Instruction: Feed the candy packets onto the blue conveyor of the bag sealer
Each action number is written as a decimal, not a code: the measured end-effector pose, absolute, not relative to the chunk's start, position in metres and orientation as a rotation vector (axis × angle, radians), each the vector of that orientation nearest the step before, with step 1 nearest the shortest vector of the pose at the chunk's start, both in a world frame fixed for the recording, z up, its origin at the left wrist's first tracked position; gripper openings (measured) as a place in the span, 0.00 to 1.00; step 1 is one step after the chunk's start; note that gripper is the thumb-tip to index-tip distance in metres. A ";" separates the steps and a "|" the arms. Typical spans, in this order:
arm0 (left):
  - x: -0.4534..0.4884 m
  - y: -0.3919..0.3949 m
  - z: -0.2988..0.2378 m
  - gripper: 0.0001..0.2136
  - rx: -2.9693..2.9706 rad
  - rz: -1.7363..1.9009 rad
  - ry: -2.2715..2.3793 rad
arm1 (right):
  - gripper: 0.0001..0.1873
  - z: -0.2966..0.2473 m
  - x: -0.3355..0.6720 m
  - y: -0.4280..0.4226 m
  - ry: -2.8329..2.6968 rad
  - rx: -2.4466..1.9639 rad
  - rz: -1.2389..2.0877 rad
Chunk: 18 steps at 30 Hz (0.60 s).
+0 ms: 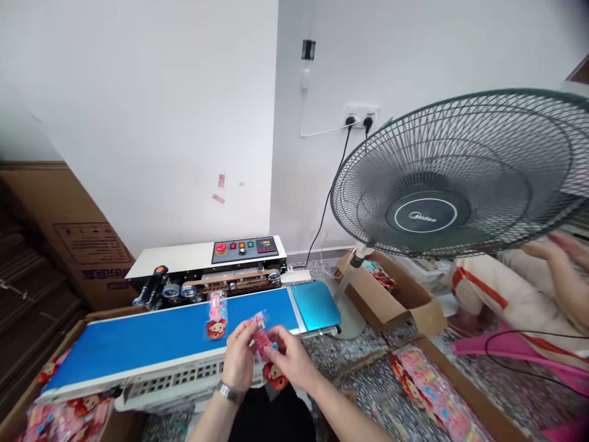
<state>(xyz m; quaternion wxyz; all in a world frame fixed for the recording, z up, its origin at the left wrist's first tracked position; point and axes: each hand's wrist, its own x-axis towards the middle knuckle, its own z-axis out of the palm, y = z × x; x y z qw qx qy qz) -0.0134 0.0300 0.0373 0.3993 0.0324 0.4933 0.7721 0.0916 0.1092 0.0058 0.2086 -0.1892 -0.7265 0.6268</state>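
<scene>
My left hand (239, 356) and my right hand (289, 359) meet over the near edge of the blue conveyor belt (151, 341). Both pinch one small clear packet with pink contents (260, 334), and the packet's red cartoon end hangs below my right hand. A second packet (216, 314) lies on the belt just left of my hands, its top end at the sealing rollers. The sealing machine (207, 264) stands behind the belt, white with a dark control panel and a red button.
A large dark fan (460, 178) stands at the right. An open cardboard box (391, 294) sits under it. Boxes of pink packets lie at lower right (432, 393) and lower left (64, 417). Another person's hands (561, 264) show at far right. Stacked cartons (69, 233) stand at the left.
</scene>
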 end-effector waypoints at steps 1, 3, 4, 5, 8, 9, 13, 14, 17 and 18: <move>-0.015 0.027 0.038 0.15 0.092 1.919 1.250 | 0.14 0.003 0.091 0.116 -1.987 -0.540 1.756; -0.018 0.018 0.036 0.19 0.102 1.868 1.260 | 0.19 -0.003 0.087 0.137 -1.881 -0.661 1.722; -0.019 0.012 0.034 0.20 0.093 1.849 1.267 | 0.21 -0.006 0.084 0.150 -1.820 -0.762 1.672; -0.019 0.005 0.031 0.20 0.074 1.832 1.274 | 0.22 -0.010 0.079 0.165 -1.758 -0.888 1.591; -0.018 -0.013 0.018 0.21 -0.005 1.793 1.279 | 0.23 -0.017 0.064 0.207 -1.772 -1.237 1.284; -0.017 -0.018 0.014 0.21 -0.029 1.776 1.283 | 0.22 -0.019 0.060 0.218 -1.830 -1.327 1.184; -0.006 -0.032 0.002 0.18 -0.085 1.739 1.281 | 0.20 -0.022 0.042 0.233 -2.003 -1.452 1.008; -0.004 -0.033 0.001 0.17 -0.088 1.738 1.277 | 0.20 -0.022 0.038 0.232 -2.027 -1.437 1.013; 0.004 -0.034 0.000 0.16 -0.085 1.719 1.264 | 0.24 -0.019 0.025 0.222 -2.116 -1.383 0.998; 0.005 -0.033 0.001 0.16 -0.081 1.704 1.260 | 0.25 -0.017 0.023 0.217 -2.154 -1.343 0.964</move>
